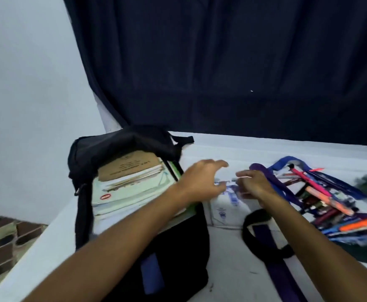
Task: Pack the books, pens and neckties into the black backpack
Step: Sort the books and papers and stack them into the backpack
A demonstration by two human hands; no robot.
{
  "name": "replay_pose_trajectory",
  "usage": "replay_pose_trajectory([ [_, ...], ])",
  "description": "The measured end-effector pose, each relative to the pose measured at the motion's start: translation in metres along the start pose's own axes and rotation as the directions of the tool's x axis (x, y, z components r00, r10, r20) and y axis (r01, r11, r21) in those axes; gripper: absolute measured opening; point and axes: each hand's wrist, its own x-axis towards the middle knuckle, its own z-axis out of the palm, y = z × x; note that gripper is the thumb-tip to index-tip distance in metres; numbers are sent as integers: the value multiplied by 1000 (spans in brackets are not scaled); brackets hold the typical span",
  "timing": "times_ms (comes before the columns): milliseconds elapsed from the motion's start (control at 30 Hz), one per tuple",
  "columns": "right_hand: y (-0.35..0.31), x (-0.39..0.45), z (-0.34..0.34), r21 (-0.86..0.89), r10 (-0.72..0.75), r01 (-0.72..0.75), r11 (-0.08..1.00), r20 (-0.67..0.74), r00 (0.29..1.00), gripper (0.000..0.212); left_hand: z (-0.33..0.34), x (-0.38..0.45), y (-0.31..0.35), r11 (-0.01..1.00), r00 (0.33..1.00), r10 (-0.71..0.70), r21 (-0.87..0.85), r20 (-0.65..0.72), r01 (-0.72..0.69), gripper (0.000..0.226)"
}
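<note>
Hands (226, 182) between backpack (139, 214) and pens (330, 205) — neckties (272, 182) alongside

Black backpack (121, 149): matt woven cloth. Books (130, 182) inside: paper, top cover plain matt brown card. Pens (322, 199) at 3 o'clock: smooth plastic barrels. Neckties (272, 184): soft cloth, slight sheen. Table (232, 269): matt white covering. Curtain (221, 62) at 12: dark matt fabric.

Two bare forearms, uncovered right up to the near edge of the view, no sleeve cuffs showing. Left hand (202, 179) and right hand (254, 185) bare too. Nails short and pale where visible on the fingertips; finer details of the fingers softened by motion blur.
</note>
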Motion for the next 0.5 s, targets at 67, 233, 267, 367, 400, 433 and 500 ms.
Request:
replay_pose_trajectory([
  [67, 28, 8, -23, -285, -53, 26, 958, -86, 995, 34, 41, 14, 12, 994, 966, -110, 34, 233, 105, 61],
  [233, 60, 13, -40, -437, -91, 85, 895, 7, 996, 42, 109, 20, 3, 956, 814, -250, 268, 524, 121, 78],
  [267, 62, 14, -40, -395, -113, 112, 912, 20, 993, 38, 113, 18, 1, 950, 792, -267, 287, 549, 122, 82],
  [367, 59, 12, -44, -182, -148, 156, 971, 55, 987, 24, 116, 19, -6, 954, 798, -247, 281, 550, 102, 84],
  [400, 58, 11, -45, -123, -141, 151, 981, 83, 987, 23, 116, 19, -10, 957, 803, -236, 272, 546, 97, 83],
  [433, 57, 10, -45, -96, -133, 145, 985, 120, 984, 23, 115, 20, -12, 960, 805, -229, 266, 548, 91, 82],
  [500, 59, 10, -43, -97, -104, 125, 987, 199, 974, 29, 116, 19, -12, 958, 796, -231, 274, 559, 86, 82],
])
